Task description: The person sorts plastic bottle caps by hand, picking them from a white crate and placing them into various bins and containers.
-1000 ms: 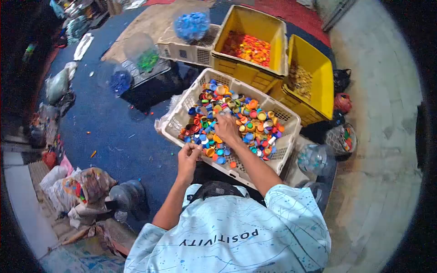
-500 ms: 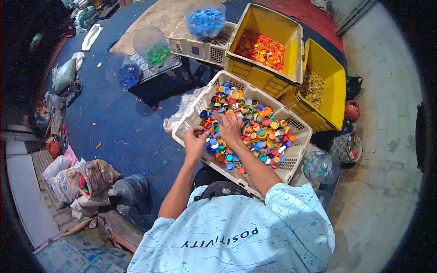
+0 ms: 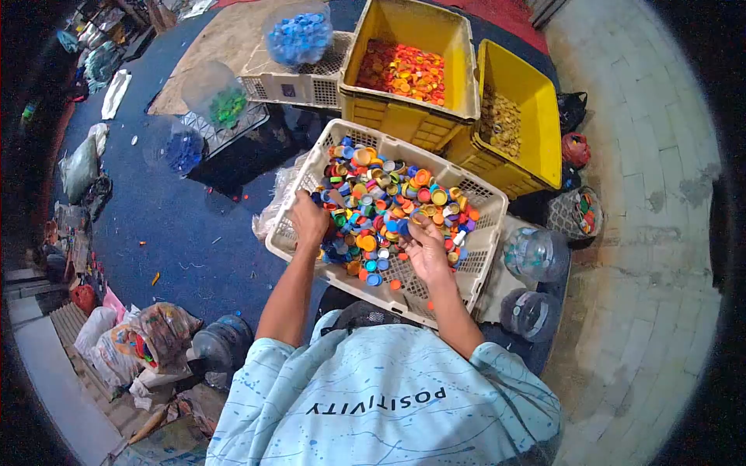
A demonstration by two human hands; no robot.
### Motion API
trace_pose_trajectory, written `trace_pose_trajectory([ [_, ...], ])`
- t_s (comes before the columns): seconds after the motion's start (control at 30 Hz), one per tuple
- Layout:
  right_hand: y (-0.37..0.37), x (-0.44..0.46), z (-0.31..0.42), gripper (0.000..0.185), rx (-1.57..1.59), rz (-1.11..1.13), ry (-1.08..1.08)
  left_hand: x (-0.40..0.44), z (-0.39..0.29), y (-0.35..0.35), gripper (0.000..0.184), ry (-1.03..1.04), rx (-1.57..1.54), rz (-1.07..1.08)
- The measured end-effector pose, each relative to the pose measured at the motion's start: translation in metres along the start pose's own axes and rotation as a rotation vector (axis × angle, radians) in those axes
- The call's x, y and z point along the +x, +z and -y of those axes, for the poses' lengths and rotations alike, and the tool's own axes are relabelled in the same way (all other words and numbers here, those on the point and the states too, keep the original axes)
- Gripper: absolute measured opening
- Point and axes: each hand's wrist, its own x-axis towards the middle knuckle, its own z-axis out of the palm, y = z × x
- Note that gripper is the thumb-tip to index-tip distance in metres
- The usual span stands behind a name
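A white plastic crate (image 3: 423,161) in front of me holds a pile of mixed-colour bottle caps (image 3: 377,203). At the crate's left end, my left hand (image 3: 309,221) is closed, its fingers curled at the edge of the pile beside dark caps. What it grips, if anything, is hidden. My right hand (image 3: 426,250) is over the right part of the pile, palm partly turned up. Its thumb and fingers are bent together around a dark blue bottle cap (image 3: 403,227). Below the right hand, bare crate mesh shows with a few scattered caps.
Beyond the crate stand a yellow bin of red and orange caps (image 3: 404,74) and a yellow bin of pale caps (image 3: 501,120). Clear containers of light blue (image 3: 299,40), green (image 3: 227,107) and dark blue caps (image 3: 185,151) sit leftward. Clear jugs (image 3: 535,255) stand at right.
The hands have moved apart: the left to the crate's left end, the right toward me and rightward, palm turning up. The view has shifted, so the crate appears further left.
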Motion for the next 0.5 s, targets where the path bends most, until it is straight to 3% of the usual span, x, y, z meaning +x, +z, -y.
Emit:
trace_pose_trajectory([
  [0.5, -0.009, -0.003, 0.002, 0.030, 0.144, 0.177, 0.041, 0.010, 0.022, 0.021, 0.024, 0.074, 0.114, -0.020],
])
